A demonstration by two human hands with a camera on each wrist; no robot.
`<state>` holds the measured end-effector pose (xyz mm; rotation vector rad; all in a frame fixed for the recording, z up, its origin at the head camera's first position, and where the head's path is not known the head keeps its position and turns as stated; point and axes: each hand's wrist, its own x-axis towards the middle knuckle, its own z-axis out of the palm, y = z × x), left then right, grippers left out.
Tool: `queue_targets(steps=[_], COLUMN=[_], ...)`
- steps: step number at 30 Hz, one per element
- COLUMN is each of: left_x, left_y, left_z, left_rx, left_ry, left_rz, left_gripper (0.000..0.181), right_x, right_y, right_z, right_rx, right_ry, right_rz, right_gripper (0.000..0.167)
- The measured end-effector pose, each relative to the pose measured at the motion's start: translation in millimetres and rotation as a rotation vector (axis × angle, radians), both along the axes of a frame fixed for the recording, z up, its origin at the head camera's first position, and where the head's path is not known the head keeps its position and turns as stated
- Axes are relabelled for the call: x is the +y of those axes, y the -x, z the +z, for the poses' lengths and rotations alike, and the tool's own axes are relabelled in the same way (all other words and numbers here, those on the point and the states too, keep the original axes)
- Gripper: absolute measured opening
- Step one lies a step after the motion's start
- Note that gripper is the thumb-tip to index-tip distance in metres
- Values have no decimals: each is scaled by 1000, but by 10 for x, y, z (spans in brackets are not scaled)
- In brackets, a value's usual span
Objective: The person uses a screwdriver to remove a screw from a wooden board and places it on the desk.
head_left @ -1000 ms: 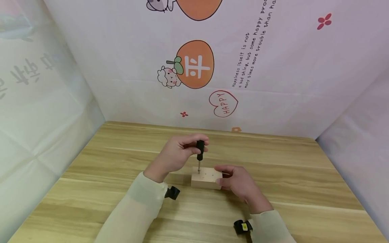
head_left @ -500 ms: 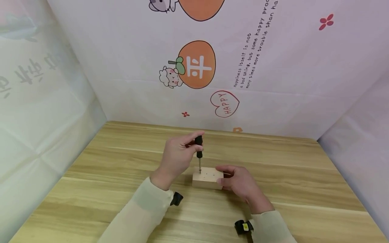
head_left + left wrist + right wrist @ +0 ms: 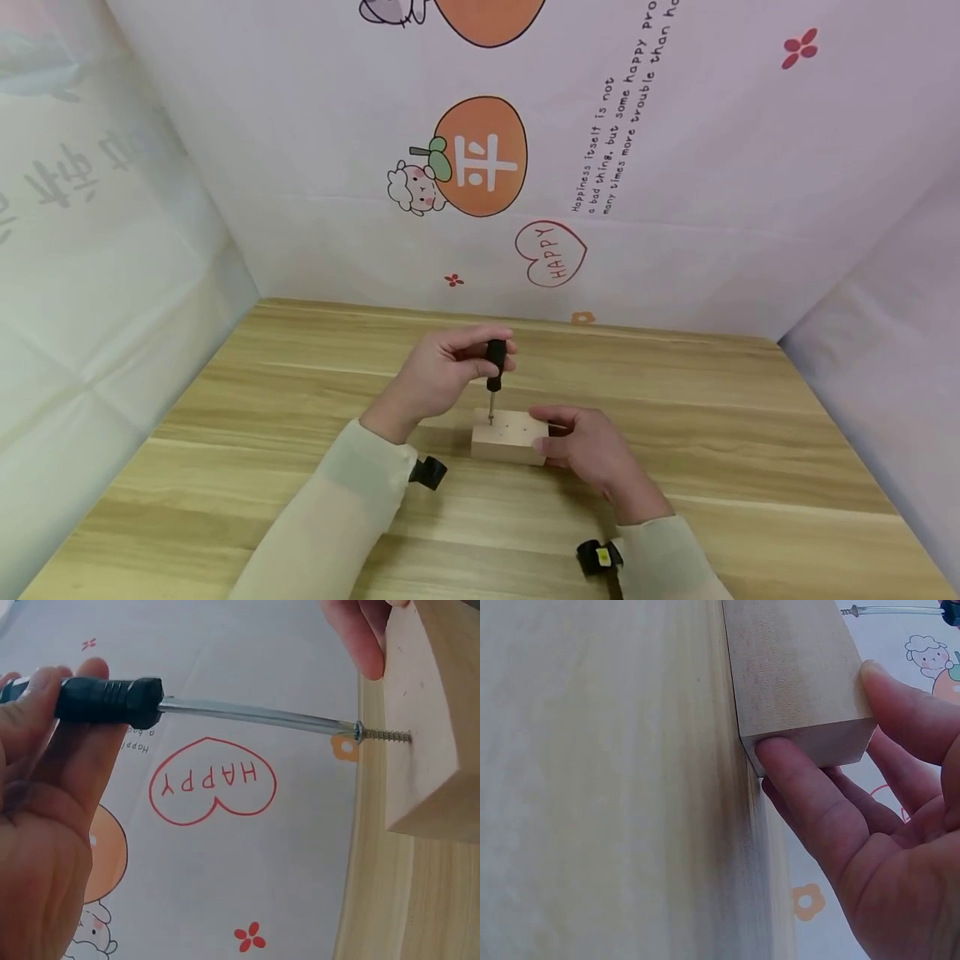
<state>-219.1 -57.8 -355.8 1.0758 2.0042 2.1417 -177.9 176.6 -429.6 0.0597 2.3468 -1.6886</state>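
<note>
My left hand [image 3: 438, 373] grips the black handle of a screwdriver [image 3: 495, 365], held nearly upright over the left end of a pale wooden block [image 3: 510, 452]. In the left wrist view the screwdriver's metal shaft [image 3: 255, 715] meets the head of a screw [image 3: 386, 736]. That screw's point is in the block's top face, with most of its thread showing. Small dark holes dot the same face. At the block's right end, my right hand [image 3: 592, 446] holds the block, its thumb [image 3: 904, 712] on one edge and other fingers against the end face.
The block lies on a wood-grain table [image 3: 300, 400]. A white printed backdrop [image 3: 675, 275] stands behind the table's far edge, with pale sheets at both sides. Black wrist cameras [image 3: 596, 558] sit at both cuffs.
The left hand's fingers have shifted round the screwdriver handle, opening a little and closing again. Screwdriver, screw and block stay in nearly the same place, and the right hand keeps its hold.
</note>
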Motion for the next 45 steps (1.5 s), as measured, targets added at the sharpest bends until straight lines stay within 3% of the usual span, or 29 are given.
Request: queue_targets(steps=[5, 11, 20, 25, 30, 34, 37, 40, 45], left_x=[59, 122, 131, 84, -20, -74, -78, -71, -50], left_y=[-48, -97, -121, -100, -54, -4, 23, 27, -6], left_z=[23, 28, 28, 55, 82, 63, 47, 41, 67], left_rx=[-42, 10, 70, 66, 45, 100, 126, 122, 73], left_ry=[-18, 5, 58, 126, 134, 78, 56, 74, 114], left_rz=[142, 308, 412, 331, 129, -32, -101, -96, 26], left_gripper=[38, 44, 44, 39, 36, 37, 39, 38, 34], right_x=[2, -4, -13, -12, -5, -2, -1, -2, -5], right_y=[2, 2, -6, 2, 9, 11, 8, 4, 4], right_z=[0, -1, 2, -1, -12, -18, -19, -21, -25], right_rx=[5, 11, 2, 2, -4, -11, -14, -12, -11], right_ry=[-14, -23, -14, 5, 9, 27, 42, 48, 50], right_rz=[-4, -5, -13, -11, -10, -9, -10, -11, -11], right_gripper=[40, 40, 39, 39, 39, 40, 39, 39, 39])
